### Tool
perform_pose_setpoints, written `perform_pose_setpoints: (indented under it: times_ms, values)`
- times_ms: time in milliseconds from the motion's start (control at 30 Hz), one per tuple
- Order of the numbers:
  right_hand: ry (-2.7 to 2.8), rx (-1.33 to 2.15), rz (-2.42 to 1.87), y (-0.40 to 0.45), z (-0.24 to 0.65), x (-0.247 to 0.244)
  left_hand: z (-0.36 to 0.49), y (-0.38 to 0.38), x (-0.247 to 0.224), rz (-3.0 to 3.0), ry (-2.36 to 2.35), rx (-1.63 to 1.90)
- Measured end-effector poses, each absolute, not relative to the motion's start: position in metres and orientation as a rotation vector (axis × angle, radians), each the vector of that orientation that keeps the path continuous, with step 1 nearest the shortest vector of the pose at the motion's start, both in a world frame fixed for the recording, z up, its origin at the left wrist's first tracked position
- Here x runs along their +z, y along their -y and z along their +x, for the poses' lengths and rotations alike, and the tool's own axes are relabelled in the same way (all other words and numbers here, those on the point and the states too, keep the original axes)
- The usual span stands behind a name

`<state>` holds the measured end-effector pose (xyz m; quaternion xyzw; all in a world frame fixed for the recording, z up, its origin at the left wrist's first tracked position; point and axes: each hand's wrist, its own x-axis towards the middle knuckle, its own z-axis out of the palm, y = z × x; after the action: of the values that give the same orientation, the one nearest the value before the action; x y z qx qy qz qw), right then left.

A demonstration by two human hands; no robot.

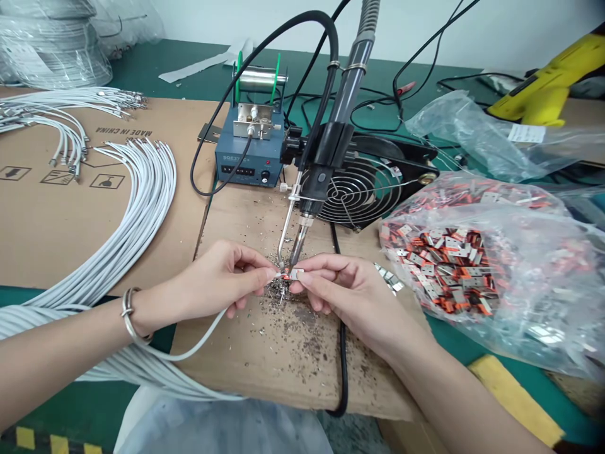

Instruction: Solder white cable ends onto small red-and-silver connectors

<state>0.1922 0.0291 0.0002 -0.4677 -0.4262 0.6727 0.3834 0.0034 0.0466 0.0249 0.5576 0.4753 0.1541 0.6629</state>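
Observation:
My left hand pinches the end of a white cable, which runs down and back to a large bundle at the left. My right hand grips a small orange and silver connector between thumb and fingers. Cable end and connector meet right under the tip of the mounted soldering iron. Beside the iron a thin metal feed tube points down at the same spot. Solder bits lie scattered on the cardboard below.
Behind the hands stand a blue solder feeder with a solder spool and a black fan. A plastic bag of connectors lies at right, near a yellow sponge. White cables curve across the left cardboard. A black cord crosses the front edge.

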Motion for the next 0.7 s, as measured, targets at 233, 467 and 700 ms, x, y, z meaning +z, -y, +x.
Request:
perform_pose_setpoints:
  times_ms: [233, 467, 700]
  values:
    - [1.098, 1.728, -1.143, -0.0293, 0.1922, 0.0006, 0.0042, -0.0461, 0.0257, 1.231, -1.070, 0.368]
    - [1.120, 1.743, -1.118, -0.0290, 0.1942, 0.0006, 0.0040, -0.0460, 0.0283, 1.236, -1.061, 0.359]
    - [1.126, 1.718, -1.177, -0.0285, 0.1944, 0.0010, 0.0031, -0.0460, 0.0281, 1.224, -1.067, 0.348]
